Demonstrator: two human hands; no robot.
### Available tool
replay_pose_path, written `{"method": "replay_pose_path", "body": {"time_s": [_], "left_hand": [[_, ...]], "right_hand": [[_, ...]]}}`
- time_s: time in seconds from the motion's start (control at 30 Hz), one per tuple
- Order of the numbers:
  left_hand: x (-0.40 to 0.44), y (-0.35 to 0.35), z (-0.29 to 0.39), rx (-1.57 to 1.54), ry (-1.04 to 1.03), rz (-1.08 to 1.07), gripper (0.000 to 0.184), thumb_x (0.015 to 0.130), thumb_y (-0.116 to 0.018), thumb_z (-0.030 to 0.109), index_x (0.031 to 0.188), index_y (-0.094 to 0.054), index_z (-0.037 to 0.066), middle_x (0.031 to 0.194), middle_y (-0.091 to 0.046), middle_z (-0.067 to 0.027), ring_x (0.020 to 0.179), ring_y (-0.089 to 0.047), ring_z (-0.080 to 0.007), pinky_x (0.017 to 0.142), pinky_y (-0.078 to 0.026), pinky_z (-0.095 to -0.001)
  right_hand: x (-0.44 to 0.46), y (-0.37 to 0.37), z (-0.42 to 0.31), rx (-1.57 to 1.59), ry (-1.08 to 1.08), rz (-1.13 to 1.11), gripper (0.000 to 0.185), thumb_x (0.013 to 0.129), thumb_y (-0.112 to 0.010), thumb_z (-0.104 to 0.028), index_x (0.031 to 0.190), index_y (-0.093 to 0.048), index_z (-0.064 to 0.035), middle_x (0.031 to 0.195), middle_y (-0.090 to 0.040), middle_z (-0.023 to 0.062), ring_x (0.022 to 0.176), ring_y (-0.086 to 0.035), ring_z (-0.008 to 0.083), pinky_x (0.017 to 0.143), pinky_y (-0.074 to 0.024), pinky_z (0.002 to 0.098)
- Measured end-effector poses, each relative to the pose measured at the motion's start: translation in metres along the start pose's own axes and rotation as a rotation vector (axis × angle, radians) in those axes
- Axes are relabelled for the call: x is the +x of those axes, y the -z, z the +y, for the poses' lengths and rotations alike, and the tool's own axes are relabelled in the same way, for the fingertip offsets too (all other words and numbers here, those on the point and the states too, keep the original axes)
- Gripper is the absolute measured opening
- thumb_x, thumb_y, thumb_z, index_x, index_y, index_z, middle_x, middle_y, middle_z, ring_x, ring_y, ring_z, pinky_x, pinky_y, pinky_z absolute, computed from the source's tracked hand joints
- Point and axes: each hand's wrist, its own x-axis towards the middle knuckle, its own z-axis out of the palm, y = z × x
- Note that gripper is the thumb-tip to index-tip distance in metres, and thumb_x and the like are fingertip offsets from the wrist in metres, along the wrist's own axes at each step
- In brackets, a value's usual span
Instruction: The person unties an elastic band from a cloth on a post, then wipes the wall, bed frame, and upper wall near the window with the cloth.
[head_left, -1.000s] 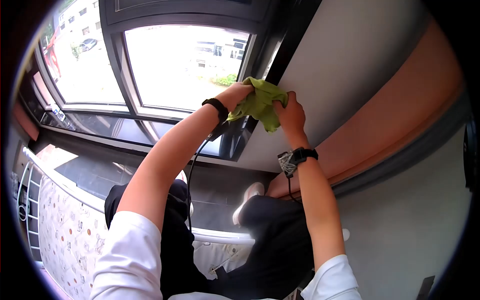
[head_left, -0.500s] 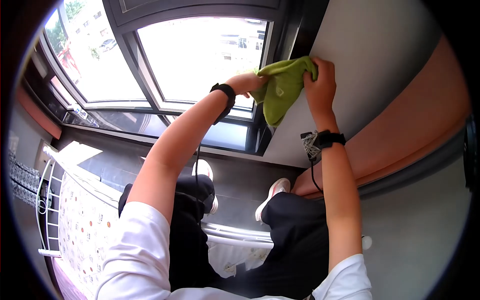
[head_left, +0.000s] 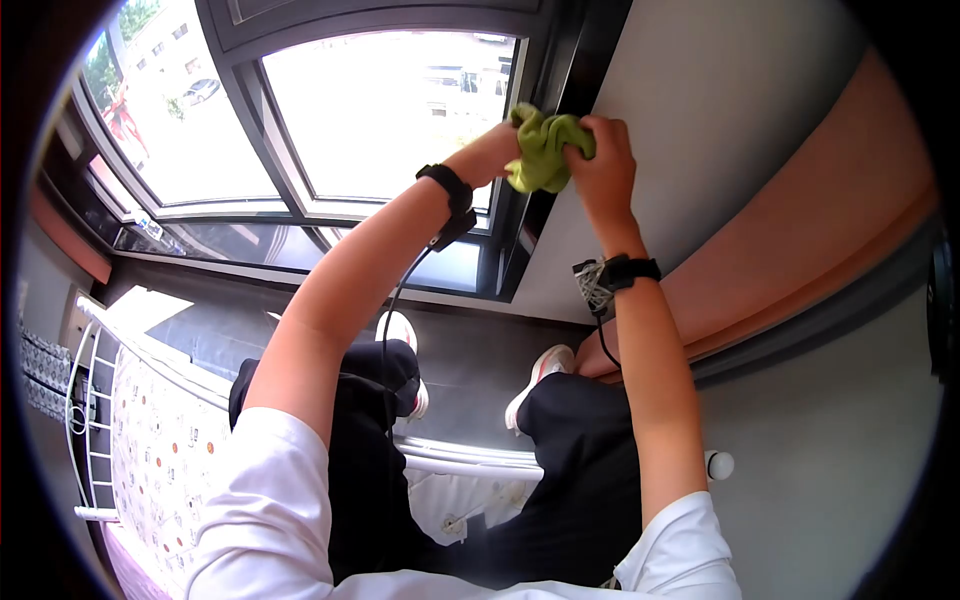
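Note:
A green cloth (head_left: 543, 152) is bunched up between my two hands, in front of the window's right frame. My left hand (head_left: 490, 153) grips its left side, with the fingers partly hidden by the cloth. On the other side, my right hand (head_left: 604, 165) is closed on the cloth's right edge, thumb toward the window. Each wrist wears a black strap with a cable; the left strap (head_left: 447, 188) and the right strap (head_left: 632, 270) both show.
A dark-framed window (head_left: 390, 120) fills the upper left. To the right are a pale wall (head_left: 690, 110) and a salmon-coloured curtain (head_left: 780, 220). I sit over a white metal bed rail (head_left: 470, 460), feet on the dark tiled floor (head_left: 470, 370). Patterned bedding (head_left: 165, 430) lies at left.
The cloth was hanging spread out and is now crumpled into a smaller bunch. My hands have come closer together, the right one moving left. The view has shifted slightly.

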Motion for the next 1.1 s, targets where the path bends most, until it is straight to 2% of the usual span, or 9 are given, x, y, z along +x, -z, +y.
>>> {"method": "replay_pose_path", "body": {"time_s": [0.1, 0.33, 0.43, 0.5, 0.63, 0.7, 0.9, 0.97, 1.1], "left_hand": [[-0.007, -0.001, -0.009, 0.003, 0.168, -0.020, 0.045, 0.088, -0.057, 0.043, 0.119, -0.057, 0.011, 0.114, -0.060, -0.0051, 0.103, -0.057, -0.0192, 0.089, -0.045, -0.0449], [0.000, -0.006, 0.032, 0.004, -0.131, 0.107, 0.041, 0.095, -0.047, 0.038, 0.121, -0.054, 0.007, 0.112, -0.061, -0.0067, 0.100, -0.059, -0.0187, 0.085, -0.048, -0.0331], [0.025, -0.012, -0.002, 0.601, -0.256, 0.292, 0.034, 0.091, -0.047, 0.022, 0.114, -0.054, -0.002, 0.095, -0.066, -0.0184, 0.085, -0.064, -0.0361, 0.074, -0.051, -0.0370], [0.027, -0.010, -0.043, 0.811, -0.374, 0.182, 0.031, 0.089, -0.049, 0.020, 0.109, -0.058, -0.002, 0.099, -0.066, -0.0222, 0.094, -0.063, -0.0381, 0.078, -0.050, -0.0380], [0.027, -0.014, -0.057, 0.358, -0.206, 0.079, 0.030, 0.088, -0.048, 0.017, 0.110, -0.057, -0.002, 0.099, -0.065, -0.0221, 0.097, -0.062, -0.0349, 0.083, -0.047, -0.0393], [0.020, -0.026, -0.030, 0.190, -0.349, 0.308, 0.035, 0.088, -0.047, 0.017, 0.115, -0.051, -0.004, 0.096, -0.065, -0.0239, 0.095, -0.062, -0.0364, 0.082, -0.047, -0.0397], [0.004, -0.050, 0.003, 0.294, -0.342, 0.467, 0.035, 0.087, -0.049, 0.020, 0.112, -0.053, -0.004, 0.097, -0.064, -0.0263, 0.095, -0.062, -0.0400, 0.083, -0.047, -0.0417], [-0.006, -0.050, -0.021, 0.235, -0.139, 0.376, 0.034, 0.087, -0.050, 0.023, 0.110, -0.056, -0.003, 0.096, -0.065, -0.0244, 0.096, -0.062, -0.0377, 0.082, -0.047, -0.0405], [-0.006, -0.050, -0.050, 0.061, -0.175, 0.204, 0.031, 0.088, -0.051, 0.021, 0.109, -0.058, 0.000, 0.098, -0.065, -0.0130, 0.090, -0.063, -0.0215, 0.078, -0.048, -0.0332]], "right_hand": [[-0.002, 0.002, -0.007, -0.063, -0.036, -0.175, 0.031, 0.072, -0.071, -0.010, 0.101, -0.060, -0.0133, 0.099, -0.058, 0.0080, 0.086, -0.063, 0.0301, 0.073, -0.0525, 0.0376], [0.042, 0.028, -0.008, 0.045, 0.010, -0.004, 0.025, 0.075, -0.069, -0.009, 0.098, -0.059, -0.0092, 0.091, -0.060, 0.0087, 0.084, -0.061, 0.0310, 0.071, -0.0499, 0.0388], [0.017, 0.010, 0.006, 0.034, -0.088, -0.074, 0.023, 0.075, -0.068, -0.009, 0.096, -0.058, -0.0085, 0.091, -0.059, 0.0089, 0.084, -0.060, 0.0325, 0.071, -0.0495, 0.0393], [0.000, 0.002, 0.002, 0.004, -0.035, -0.048, 0.022, 0.075, -0.069, -0.010, 0.093, -0.056, -0.0086, 0.090, -0.058, 0.0086, 0.082, -0.060, 0.0328, 0.069, -0.0496, 0.0390], [0.002, 0.010, -0.011, -0.018, 0.013, -0.164, 0.018, 0.075, -0.065, -0.004, 0.091, -0.057, -0.0065, 0.091, -0.058, 0.0096, 0.084, -0.060, 0.0334, 0.070, -0.0495, 0.0392], [0.019, 0.019, -0.012, -0.047, 0.124, -0.027, 0.020, 0.074, -0.068, -0.006, 0.092, -0.057, -0.0079, 0.092, -0.059, 0.0078, 0.081, -0.061, 0.0313, 0.066, -0.0507, 0.0385], [0.012, 0.005, 0.006, -0.014, -0.005, -0.004, 0.020, 0.073, -0.065, -0.004, 0.091, -0.056, -0.0068, 0.092, -0.058, 0.0105, 0.081, -0.059, 0.0350, 0.068, -0.0487, 0.0418], [-0.013, -0.003, 0.003, 0.011, -0.036, -0.013, 0.020, 0.072, -0.065, -0.005, 0.089, -0.054, -0.0067, 0.090, -0.056, 0.0104, 0.081, -0.059, 0.0357, 0.067, -0.0485, 0.0428], [-0.022, -0.005, -0.015, -0.002, -0.101, -0.185, 0.018, 0.073, -0.064, -0.003, 0.089, -0.056, -0.0038, 0.090, -0.058, 0.0129, 0.084, -0.059, 0.0371, 0.069, -0.0480, 0.0409]]}}
